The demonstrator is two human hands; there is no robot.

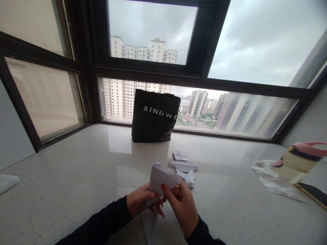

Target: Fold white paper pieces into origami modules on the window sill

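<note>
Between my two hands is a folded sheet of white paper [158, 179], held up off the counter with creased flaps at its top and right. My left hand [141, 199] pinches its lower left part, thumb in front and fingers behind. On the right side, my right hand [182, 204] grips the paper between thumb and fingers. Below my hands a narrow folded paper strip [149, 224] shows, partly covered by my fingers; whether it joins the held paper I cannot tell. Just beyond my right hand lie several folded paper pieces [184, 166] in a loose row.
A black bag [155, 119] with white lettering stands against the window. At the right are a pink-lidded bottle [301, 160], a crumpled tissue [276, 183] and a dark flat object with a gold edge [313, 194]. Something white [9, 183] lies at the far left of the speckled counter [84, 180].
</note>
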